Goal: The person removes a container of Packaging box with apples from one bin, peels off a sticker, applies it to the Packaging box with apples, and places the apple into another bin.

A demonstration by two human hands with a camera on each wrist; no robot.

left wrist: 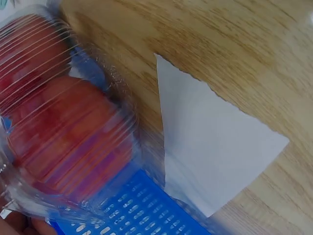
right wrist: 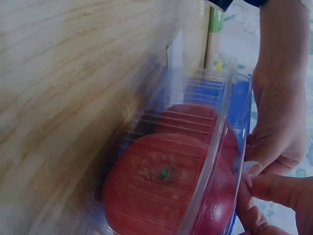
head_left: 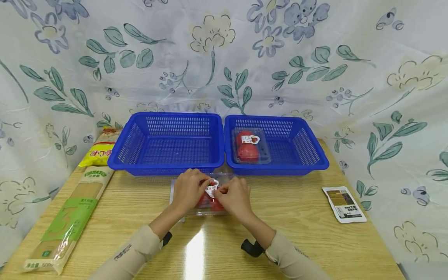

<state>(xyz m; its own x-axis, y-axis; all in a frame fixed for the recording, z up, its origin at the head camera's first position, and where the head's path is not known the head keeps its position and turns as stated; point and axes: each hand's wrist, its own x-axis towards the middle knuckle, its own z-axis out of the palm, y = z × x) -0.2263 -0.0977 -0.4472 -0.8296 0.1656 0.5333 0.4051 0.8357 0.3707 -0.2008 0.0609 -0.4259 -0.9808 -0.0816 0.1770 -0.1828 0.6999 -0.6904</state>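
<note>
A clear plastic box (head_left: 206, 212) holding red tomatoes (right wrist: 161, 181) stands on the table in front of the two baskets. Over its top, a white label with red print (head_left: 212, 189) sits between my hands. My left hand (head_left: 189, 190) pinches the label's upper left side with thumb and fingertips. From the right, my right hand (head_left: 236, 197) pinches its other edge; the right wrist view shows a curled bit of the label (right wrist: 252, 168) at the fingertips. Through the ribbed plastic, the left wrist view shows tomatoes (left wrist: 68, 137) close up. Both hands cover parts of the box.
Two blue baskets (head_left: 168, 171) stand side by side behind; the right one holds another labelled box of tomatoes (head_left: 247, 152). A torn white paper (left wrist: 210, 142) lies left of the box. Noodle packet (head_left: 70, 217) and yellow bag (head_left: 99, 151) lie left, a small pouch (head_left: 344, 204) right.
</note>
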